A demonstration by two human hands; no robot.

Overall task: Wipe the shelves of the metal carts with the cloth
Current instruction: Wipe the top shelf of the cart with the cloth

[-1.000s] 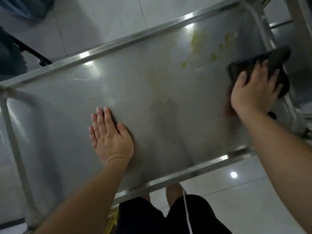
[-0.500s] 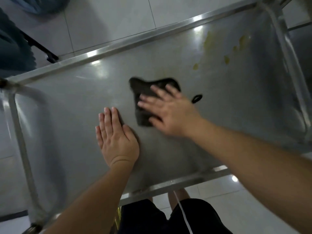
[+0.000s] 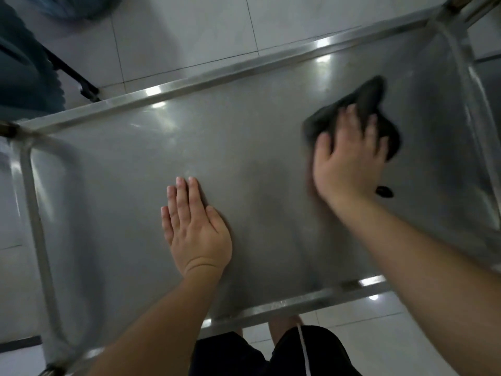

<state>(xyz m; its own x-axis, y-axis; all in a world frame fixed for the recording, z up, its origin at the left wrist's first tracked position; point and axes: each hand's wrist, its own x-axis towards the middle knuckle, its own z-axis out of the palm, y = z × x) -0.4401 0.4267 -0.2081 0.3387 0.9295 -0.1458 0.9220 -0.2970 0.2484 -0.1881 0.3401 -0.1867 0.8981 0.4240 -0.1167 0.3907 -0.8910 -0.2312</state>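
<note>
Pale floor tiles (image 3: pixel 189 36) surround the metal cart, whose top shelf (image 3: pixel 244 147) runs lengthwise from left to right. Right hand (image 3: pixel 349 158) presses a dark cloth (image 3: pixel 363 101) onto the shelf's far right part, fingers spread over it; the bunched, blurred cloth stretches away from the person. Left hand (image 3: pixel 195 226) lies flat mid-shelf, fingers together, well apart from the cloth.

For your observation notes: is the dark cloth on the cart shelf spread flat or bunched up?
Bunched up: the cloth humps up in folds under the right hand, which presses it onto the shelf.
</note>
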